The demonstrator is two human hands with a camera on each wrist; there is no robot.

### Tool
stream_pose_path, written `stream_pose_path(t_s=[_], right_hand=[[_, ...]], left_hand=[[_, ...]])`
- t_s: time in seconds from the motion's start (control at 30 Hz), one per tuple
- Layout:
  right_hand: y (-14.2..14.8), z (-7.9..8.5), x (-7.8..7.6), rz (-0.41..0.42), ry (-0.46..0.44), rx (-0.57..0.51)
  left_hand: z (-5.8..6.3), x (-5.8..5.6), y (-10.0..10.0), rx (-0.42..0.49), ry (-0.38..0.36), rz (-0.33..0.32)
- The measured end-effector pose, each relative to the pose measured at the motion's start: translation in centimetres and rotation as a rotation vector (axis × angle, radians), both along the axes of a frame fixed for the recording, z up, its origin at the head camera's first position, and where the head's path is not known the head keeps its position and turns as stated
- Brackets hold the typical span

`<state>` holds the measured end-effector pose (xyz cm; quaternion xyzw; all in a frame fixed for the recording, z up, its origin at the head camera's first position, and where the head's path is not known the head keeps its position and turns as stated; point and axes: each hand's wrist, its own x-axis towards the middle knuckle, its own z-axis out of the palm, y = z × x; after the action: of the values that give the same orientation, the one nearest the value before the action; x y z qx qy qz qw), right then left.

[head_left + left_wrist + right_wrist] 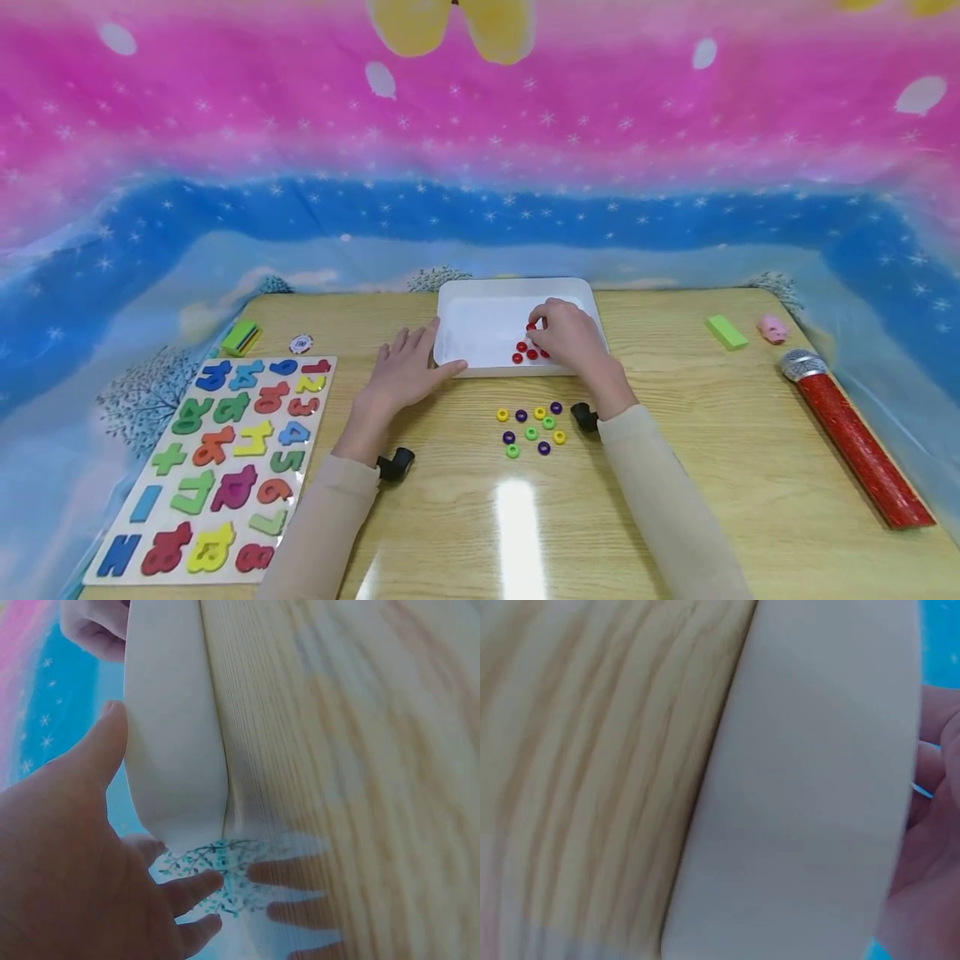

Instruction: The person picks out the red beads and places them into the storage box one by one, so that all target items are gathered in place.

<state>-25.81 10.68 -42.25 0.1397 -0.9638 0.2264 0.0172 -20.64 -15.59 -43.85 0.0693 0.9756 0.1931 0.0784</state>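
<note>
A white tray [480, 321] lies at the back of the table. My left hand [405, 367] rests at its front left corner with fingers spread, the thumb against the rim; the left wrist view shows the tray's side wall [169, 712] beside that thumb. Inside the tray, at its right part, my right hand [573, 337] pinches a red bead [531, 327] between thumb and fingertip. Several other red beads [517, 358] lie beneath and beside it, some partly hidden by the hand. In the right wrist view the tray wall hides the fingertips.
Several yellow, purple and green beads [531, 433] lie on the table before the tray. A number puzzle board [300, 492], green block stack [241, 338] and poker chip [301, 343] are left. A light green block [726, 332], pink pig figure [773, 328] and red microphone [858, 446] are right.
</note>
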Motion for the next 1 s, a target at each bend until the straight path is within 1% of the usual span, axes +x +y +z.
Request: stream_pose_path(t_s=[0.2,0.33,0.5,0.63,0.73,0.83,1.0], right_hand=[[-0.3,-0.5,-0.5,-0.057,-0.084,0.014],[-0.2,-0.7,-0.6,-0.083,-0.116,0.023],[0.1,-0.9,-0.5,-0.084,-0.145,0.043],[0.5,-1.0,-0.4,-0.076,-0.167,0.025],[0.7,-0.6,-0.1,-0.063,-0.152,-0.021],[1.1,0.4,0.4,-0.05,-0.097,-0.059],[2.0,2.0,1.3,-0.025,0.0,-0.065]], left_hand=[[0.0,0.0,0.5,-0.005,-0.01,-0.013],[-0.1,0.0,0.9,-0.007,-0.009,-0.023],[0.0,-0.1,1.1,0.004,-0.01,-0.027],[0.1,0.0,1.2,0.004,-0.017,-0.033],[0.1,0.0,1.1,-0.001,-0.021,-0.031],[0.0,0.1,1.0,-0.006,-0.015,-0.024],[0.0,0.3,0.7,-0.009,-0.001,-0.013]])
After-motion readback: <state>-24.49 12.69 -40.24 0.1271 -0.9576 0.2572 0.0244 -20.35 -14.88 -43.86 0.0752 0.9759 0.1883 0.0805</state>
